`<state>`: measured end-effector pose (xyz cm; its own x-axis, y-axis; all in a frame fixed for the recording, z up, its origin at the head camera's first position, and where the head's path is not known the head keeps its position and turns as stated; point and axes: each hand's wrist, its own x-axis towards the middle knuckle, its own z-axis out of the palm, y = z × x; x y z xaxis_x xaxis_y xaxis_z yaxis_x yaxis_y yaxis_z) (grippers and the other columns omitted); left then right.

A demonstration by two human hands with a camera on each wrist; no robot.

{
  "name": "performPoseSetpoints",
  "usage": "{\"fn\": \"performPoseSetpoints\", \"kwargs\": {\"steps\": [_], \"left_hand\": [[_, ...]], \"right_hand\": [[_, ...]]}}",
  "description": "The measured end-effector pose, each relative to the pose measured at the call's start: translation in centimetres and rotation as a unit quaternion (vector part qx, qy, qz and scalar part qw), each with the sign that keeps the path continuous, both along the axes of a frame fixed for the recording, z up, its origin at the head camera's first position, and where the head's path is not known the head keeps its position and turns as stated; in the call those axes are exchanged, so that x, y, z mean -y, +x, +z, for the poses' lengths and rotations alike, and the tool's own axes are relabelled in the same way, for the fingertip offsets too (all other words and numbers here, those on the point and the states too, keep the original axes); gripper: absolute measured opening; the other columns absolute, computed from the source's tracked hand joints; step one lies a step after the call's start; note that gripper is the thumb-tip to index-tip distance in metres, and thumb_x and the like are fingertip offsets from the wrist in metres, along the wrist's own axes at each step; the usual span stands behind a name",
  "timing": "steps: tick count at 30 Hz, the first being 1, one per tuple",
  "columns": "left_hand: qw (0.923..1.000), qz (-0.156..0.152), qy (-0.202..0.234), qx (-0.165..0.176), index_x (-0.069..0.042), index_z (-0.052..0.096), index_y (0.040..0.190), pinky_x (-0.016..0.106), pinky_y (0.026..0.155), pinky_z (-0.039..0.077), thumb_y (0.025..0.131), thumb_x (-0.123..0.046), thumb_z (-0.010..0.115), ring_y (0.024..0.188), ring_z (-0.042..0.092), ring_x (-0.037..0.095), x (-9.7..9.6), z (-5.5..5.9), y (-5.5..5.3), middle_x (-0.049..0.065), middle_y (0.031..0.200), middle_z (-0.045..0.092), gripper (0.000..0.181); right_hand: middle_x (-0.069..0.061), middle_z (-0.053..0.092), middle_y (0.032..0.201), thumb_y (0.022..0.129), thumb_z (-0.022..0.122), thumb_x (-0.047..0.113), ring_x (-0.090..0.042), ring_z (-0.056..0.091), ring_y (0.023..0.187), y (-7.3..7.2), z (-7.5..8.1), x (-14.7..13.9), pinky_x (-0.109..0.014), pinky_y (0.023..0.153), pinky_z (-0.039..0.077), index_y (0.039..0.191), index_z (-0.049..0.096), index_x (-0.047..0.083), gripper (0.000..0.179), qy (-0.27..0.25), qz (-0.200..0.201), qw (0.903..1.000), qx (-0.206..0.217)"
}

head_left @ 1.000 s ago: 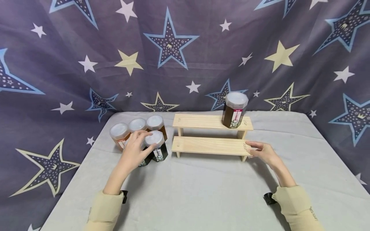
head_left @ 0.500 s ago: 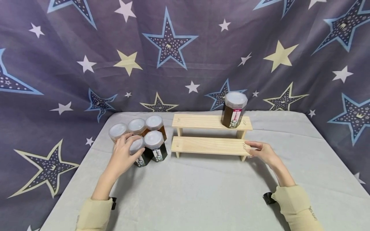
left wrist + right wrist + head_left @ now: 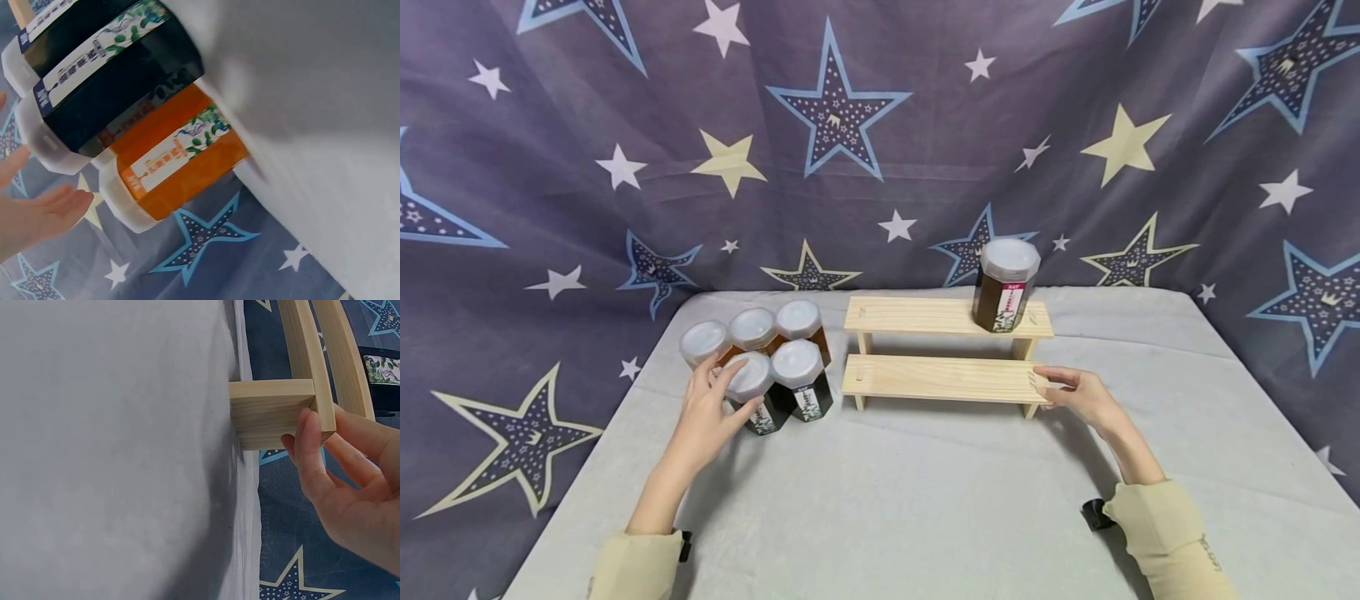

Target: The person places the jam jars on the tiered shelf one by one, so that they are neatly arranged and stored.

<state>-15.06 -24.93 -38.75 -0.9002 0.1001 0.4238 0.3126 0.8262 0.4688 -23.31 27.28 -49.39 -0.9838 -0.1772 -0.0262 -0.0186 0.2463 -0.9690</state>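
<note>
My left hand (image 3: pixel 703 421) is spread around the lid of the front-left dark jar (image 3: pixel 765 415), fingers at its left side and thumb near its front. In the left wrist view, a gap shows between the fingers (image 3: pixel 59 206) and the white lids, and an orange jar (image 3: pixel 181 156) lies beside the dark jar (image 3: pixel 119 81). A second dark jar (image 3: pixel 811 400) stands just to the right. My right hand (image 3: pixel 1086 400) pinches the right end of the two-step wooden rack (image 3: pixel 947 379) at its lower board, thumb and fingers on either face in the right wrist view.
Behind the dark jars stand several amber jars with white lids (image 3: pixel 752 327). One brown jar with a pink-topped label (image 3: pixel 1003 292) sits on the rack's upper board (image 3: pixel 910 315), toward the right. A grey cloth (image 3: pixel 910 500) covers the table, and a starry curtain (image 3: pixel 865 208) hangs behind.
My left hand has moved left and slightly toward me, from the front-right dark jar to the front-left one. My right hand has stayed on the rack; the jars have not moved.
</note>
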Motion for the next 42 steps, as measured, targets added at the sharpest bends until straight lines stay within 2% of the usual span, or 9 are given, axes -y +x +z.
{"fn": "performPoseSetpoints", "kwargs": {"steps": [3,10,17,22,27,32,37,42], "left_hand": [[0.9999,0.006,0.009,0.008,-0.003,0.045,0.122,0.061,0.089,0.023,0.073,-0.013,0.070,0.116,0.024,0.050,0.0,-0.4,0.0,0.035,0.130,0.023,0.056],[0.9981,0.012,0.059,0.007,0.001,0.042,0.125,0.058,0.088,0.028,0.072,-0.008,0.071,0.112,0.031,0.045,0.1,-1.3,-0.2,0.034,0.129,0.022,0.061],[0.9969,0.018,0.074,0.018,0.002,0.043,0.124,0.058,0.088,0.029,0.070,-0.008,0.073,0.111,0.034,0.048,0.3,-2.1,-0.6,0.033,0.124,0.029,0.063],[0.9961,0.010,0.085,0.023,0.003,0.041,0.124,0.055,0.090,0.029,0.069,-0.009,0.074,0.108,0.038,0.042,0.4,-2.5,-0.9,0.028,0.119,0.035,0.065],[0.9957,0.014,0.091,0.004,0.005,0.043,0.118,0.051,0.089,0.030,0.066,-0.008,0.076,0.106,0.039,0.038,0.2,-2.7,-1.4,0.027,0.112,0.041,0.062],[0.9947,0.040,0.092,-0.024,0.002,0.048,0.111,0.051,0.083,0.034,0.063,-0.009,0.078,0.100,0.043,0.039,0.0,-2.8,-1.7,0.026,0.105,0.046,0.058],[0.9934,0.068,0.085,-0.035,-0.001,0.052,0.108,0.052,0.077,0.037,0.059,-0.011,0.081,0.093,0.047,0.040,0.0,-3.0,-1.9,0.023,0.099,0.049,0.057],[0.9928,0.074,0.081,-0.049,-0.003,0.053,0.105,0.053,0.076,0.037,0.057,-0.013,0.081,0.093,0.048,0.040,0.1,-3.1,-2.1,0.023,0.099,0.050,0.056]], "right_hand": [[0.008,0.063,0.092,0.055,0.072,0.054,-0.008,0.062,0.072,0.0,0.0,0.0,-0.026,0.063,0.051,0.121,0.047,-0.010,0.095,-0.006,-0.002,1.0000,-0.001],[0.011,0.063,0.092,0.057,0.072,0.052,-0.009,0.062,0.071,0.0,-0.1,0.1,-0.027,0.062,0.051,0.120,0.047,-0.011,0.093,-0.012,0.001,0.9999,-0.006],[0.014,0.063,0.092,0.058,0.071,0.052,-0.009,0.062,0.072,-0.1,-0.2,0.1,-0.026,0.062,0.051,0.120,0.046,-0.011,0.093,-0.016,0.006,0.9998,-0.009],[0.015,0.062,0.094,0.057,0.070,0.054,-0.009,0.063,0.072,-0.1,-0.3,0.0,-0.027,0.062,0.051,0.120,0.047,-0.012,0.094,-0.014,0.005,0.9998,-0.013],[0.013,0.062,0.094,0.058,0.071,0.052,-0.009,0.062,0.071,-0.2,-0.5,-0.1,-0.028,0.062,0.051,0.119,0.047,-0.011,0.092,-0.012,0.005,0.9998,-0.013],[0.013,0.062,0.094,0.058,0.071,0.051,-0.010,0.063,0.072,-0.2,-0.5,-0.1,-0.028,0.063,0.051,0.120,0.047,-0.012,0.091,-0.018,0.005,0.9998,-0.012],[0.012,0.062,0.095,0.058,0.071,0.051,-0.010,0.063,0.073,-0.1,-0.4,-0.1,-0.028,0.063,0.051,0.120,0.047,-0.011,0.091,-0.019,0.006,0.9997,-0.011],[0.009,0.062,0.095,0.057,0.070,0.052,-0.010,0.063,0.073,-0.1,-0.3,0.0,-0.028,0.063,0.051,0.120,0.047,-0.011,0.092,-0.014,0.007,0.9998,-0.009]]}}
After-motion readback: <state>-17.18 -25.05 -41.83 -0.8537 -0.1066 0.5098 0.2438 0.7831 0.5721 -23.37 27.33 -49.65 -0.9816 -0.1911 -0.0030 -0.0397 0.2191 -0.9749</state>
